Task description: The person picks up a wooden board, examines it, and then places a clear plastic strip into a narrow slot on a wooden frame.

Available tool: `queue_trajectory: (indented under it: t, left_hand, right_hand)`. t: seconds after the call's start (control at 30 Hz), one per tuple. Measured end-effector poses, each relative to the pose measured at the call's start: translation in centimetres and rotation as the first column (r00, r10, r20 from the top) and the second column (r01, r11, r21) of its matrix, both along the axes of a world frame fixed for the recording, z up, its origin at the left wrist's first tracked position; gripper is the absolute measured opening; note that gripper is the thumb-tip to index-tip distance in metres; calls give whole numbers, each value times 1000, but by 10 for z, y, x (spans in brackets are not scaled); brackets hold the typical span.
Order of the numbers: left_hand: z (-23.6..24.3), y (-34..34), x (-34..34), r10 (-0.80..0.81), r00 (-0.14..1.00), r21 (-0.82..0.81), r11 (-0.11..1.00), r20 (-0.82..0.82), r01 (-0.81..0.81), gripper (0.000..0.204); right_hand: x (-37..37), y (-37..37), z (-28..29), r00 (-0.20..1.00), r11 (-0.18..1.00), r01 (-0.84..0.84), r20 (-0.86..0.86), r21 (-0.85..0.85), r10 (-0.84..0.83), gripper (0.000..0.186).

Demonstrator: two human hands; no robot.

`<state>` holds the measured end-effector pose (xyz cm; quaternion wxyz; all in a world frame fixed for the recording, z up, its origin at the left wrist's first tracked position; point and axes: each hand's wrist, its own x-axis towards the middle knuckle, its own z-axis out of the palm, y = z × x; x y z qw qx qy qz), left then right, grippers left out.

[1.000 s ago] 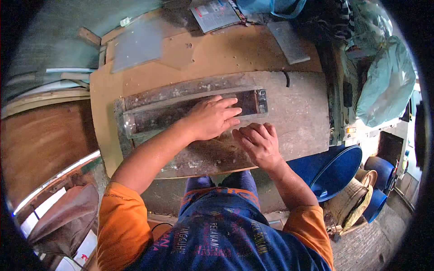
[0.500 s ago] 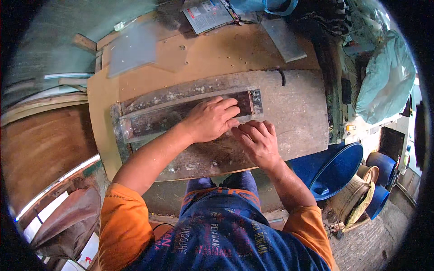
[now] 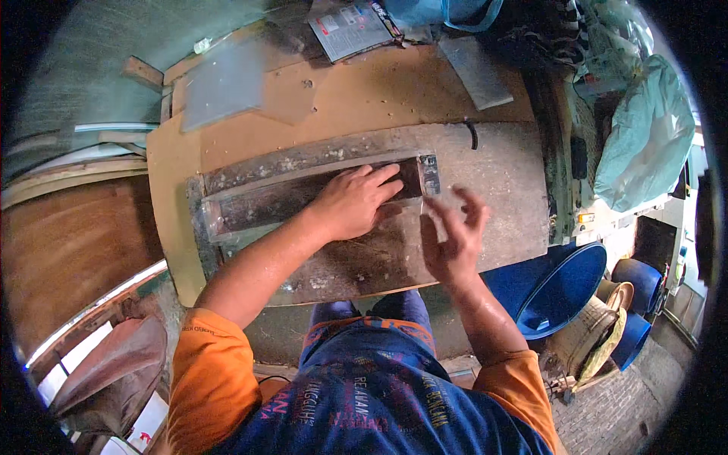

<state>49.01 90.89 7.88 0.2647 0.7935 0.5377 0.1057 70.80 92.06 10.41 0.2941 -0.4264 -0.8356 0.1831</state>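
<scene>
A long, dark wooden frame or mould [image 3: 303, 149] lies across the work board, with clear plastic film [image 3: 227, 216] in and around its narrow dark recess. My left hand [image 3: 355, 199] rests on the recess towards its right end, fingers stretched out and pressing flat on the surface. Just off the frame's right end, my right hand [image 3: 455, 239] is raised with its fingers spread and a little blurred. Its thumb is near the film's right corner; I see nothing held in it. What lies under my left palm is hidden.
A stained board [image 3: 500, 197] carries the frame on a tan tabletop [image 3: 371, 91]. Farther back lie translucent plastic sheets [image 3: 224, 87], a printed packet [image 3: 353, 32] and a grey flat piece [image 3: 476, 72]. A short black strip [image 3: 474, 136] lies right. Blue tubs [image 3: 565, 292] stand at lower right.
My right hand has moved up and to the right, from closed fingers beside the frame's near edge to spread fingers. The left hand stays almost in place on the recess.
</scene>
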Motion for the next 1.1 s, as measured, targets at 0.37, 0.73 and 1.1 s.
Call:
queue_trajectory:
  t: [0.37, 0.73, 1.1]
  left_hand:
    - [1, -2, 1, -38, 996, 13, 999, -84, 39, 42]
    - [-8, -2, 0, -46, 994, -75, 996, -98, 39, 46]
    - [7, -5, -4, 46, 999, -78, 996, -5, -46, 39]
  right_hand:
    - [-19, 49, -26, 904, 805, 116, -275, -581, -329, 44]
    - [-28, 64, -32, 868, 730, 58, -327, -681, -373, 41]
    - [-25, 61, -23, 858, 833, 201, -318, -515, -404, 37]
